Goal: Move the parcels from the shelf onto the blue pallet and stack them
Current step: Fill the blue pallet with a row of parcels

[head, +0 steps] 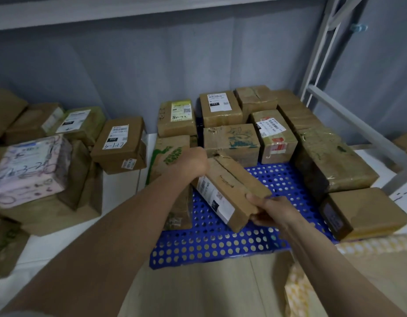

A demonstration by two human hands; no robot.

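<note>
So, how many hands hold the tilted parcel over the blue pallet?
2: the left hand grips the parcel at its far end, the right hand at its near corner.

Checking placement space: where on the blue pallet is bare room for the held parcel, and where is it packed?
Bare blue pallet shows along the near edge and in the middle, beneath the held parcel, between the green-printed box on the left and the large taped box on the right. The back rows are crowded. Both hands, left and right, grip the parcel.

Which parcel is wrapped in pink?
The pink parcel at far left, scribbled with marker and lying atop brown boxes beside the blue pallet; every other parcel is brown cardboard.
</note>
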